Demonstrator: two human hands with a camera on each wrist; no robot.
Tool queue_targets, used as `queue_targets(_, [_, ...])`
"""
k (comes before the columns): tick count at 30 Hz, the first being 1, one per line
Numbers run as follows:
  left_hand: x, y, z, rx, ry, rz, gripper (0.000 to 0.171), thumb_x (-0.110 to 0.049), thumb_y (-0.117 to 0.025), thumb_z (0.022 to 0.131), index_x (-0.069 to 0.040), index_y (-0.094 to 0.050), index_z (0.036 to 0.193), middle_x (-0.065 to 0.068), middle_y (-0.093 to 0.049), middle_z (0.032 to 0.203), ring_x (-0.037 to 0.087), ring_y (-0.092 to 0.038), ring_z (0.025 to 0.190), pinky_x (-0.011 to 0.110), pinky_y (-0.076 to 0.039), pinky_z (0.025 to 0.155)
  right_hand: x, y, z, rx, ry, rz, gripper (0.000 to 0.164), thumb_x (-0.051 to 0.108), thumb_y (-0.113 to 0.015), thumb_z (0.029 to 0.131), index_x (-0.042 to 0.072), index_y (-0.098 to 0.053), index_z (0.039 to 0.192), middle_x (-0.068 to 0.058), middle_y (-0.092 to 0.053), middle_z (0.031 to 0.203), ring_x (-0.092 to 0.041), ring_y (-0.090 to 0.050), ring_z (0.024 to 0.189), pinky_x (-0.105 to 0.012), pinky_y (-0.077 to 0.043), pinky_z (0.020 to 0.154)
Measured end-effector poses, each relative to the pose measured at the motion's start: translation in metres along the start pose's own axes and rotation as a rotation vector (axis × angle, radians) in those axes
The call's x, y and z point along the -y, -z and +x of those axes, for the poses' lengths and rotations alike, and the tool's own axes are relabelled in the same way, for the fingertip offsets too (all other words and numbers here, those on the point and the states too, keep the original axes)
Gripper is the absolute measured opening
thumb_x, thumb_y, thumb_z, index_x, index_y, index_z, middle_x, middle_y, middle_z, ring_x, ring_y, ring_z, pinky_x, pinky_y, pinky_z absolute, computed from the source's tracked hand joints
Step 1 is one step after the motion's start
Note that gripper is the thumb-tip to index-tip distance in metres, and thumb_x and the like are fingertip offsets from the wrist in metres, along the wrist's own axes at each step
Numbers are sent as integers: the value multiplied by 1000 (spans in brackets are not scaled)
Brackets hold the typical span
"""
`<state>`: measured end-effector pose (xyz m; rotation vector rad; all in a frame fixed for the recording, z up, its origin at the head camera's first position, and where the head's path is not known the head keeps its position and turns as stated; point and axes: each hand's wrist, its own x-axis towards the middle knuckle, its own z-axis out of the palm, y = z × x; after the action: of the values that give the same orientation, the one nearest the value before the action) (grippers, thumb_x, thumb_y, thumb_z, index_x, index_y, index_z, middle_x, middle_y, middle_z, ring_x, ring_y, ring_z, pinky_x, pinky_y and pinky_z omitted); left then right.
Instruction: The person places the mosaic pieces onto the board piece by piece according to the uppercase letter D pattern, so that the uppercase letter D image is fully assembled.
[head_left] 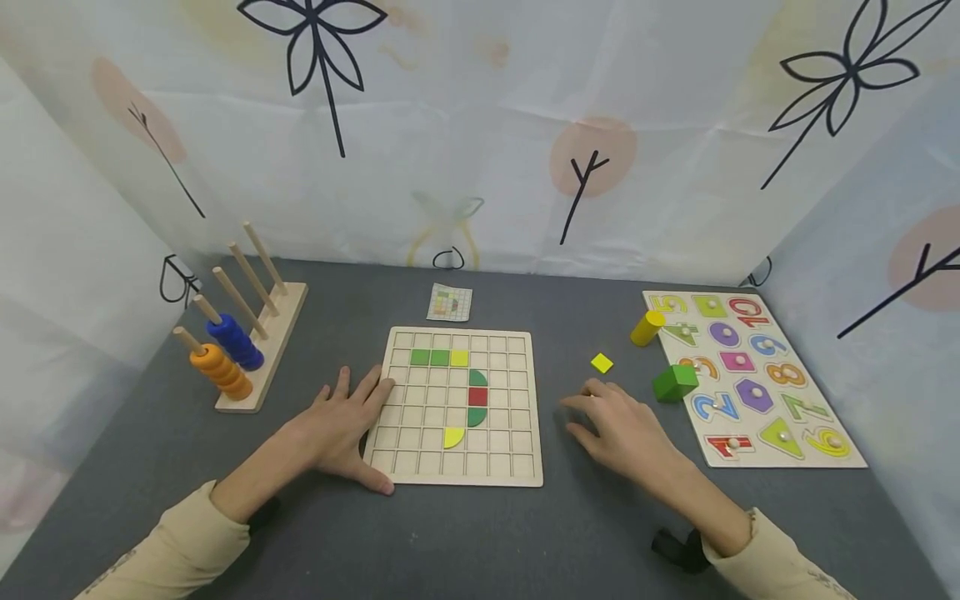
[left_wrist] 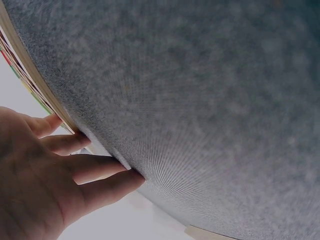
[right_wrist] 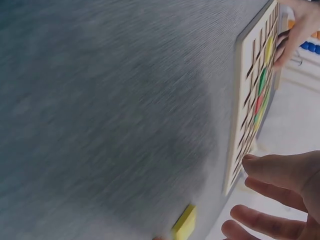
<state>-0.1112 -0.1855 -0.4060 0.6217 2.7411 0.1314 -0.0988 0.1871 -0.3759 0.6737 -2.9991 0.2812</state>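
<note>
A square wooden grid board (head_left: 498, 458) lies flat on the table. In its cells sit two green squares (head_left: 431, 357), a yellow square (head_left: 459, 358), a red square (head_left: 477, 397) between two green rounded pieces (head_left: 477, 417), and a yellow quarter-round piece (head_left: 453, 437). My left hand (head_left: 341, 433) rests at the board's left edge, fingers spread, thumb by the near corner. To the right of the board, my right hand (head_left: 622, 429) hovers or rests with loosely bent fingers and nothing visible in them. Just beyond its fingertips lies a loose yellow square tile (head_left: 602, 363).
A small pattern card (head_left: 450, 302) lies behind the board. At left stands a peg stacker (head_left: 281, 333) with orange and blue rings. On the right are a number puzzle board (head_left: 780, 392), a yellow cylinder (head_left: 647, 328) and a green cube (head_left: 675, 382). Fabric walls surround the table.
</note>
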Motion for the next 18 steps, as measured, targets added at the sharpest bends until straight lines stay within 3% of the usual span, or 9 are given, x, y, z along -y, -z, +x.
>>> queue_targets(6, [0, 0, -1, 3, 2, -6, 145, -88, -77, 55, 0, -26, 159, 32, -23, 165, 72, -22, 142, 80, -35, 103, -17, 0, -10, 7, -33, -35, 33, 17, -87, 81, 12, -79, 113, -3, -67, 97, -14, -56, 79, -28, -46, 60])
queue_targets(13, [-1, 0, -1, 7, 3, -9, 145, -87, -77, 55, 0, -25, 159, 31, -22, 166, 72, -22, 142, 80, -35, 103, -38, -1, -21, -7, -30, -11, 31, 15, -87, 81, 8, -78, 110, -8, -72, 106, -23, -66, 92, -40, -58, 72])
queue_targets(18, [-1, 0, -1, 4, 2, -6, 145, -87, -78, 55, 0, -26, 159, 32, -23, 165, 72, -22, 142, 80, -35, 103, -48, -2, -24, 12, -40, 11, 33, 13, -86, 81, 6, -77, 112, -11, -74, 107, -27, -67, 93, -45, -58, 77])
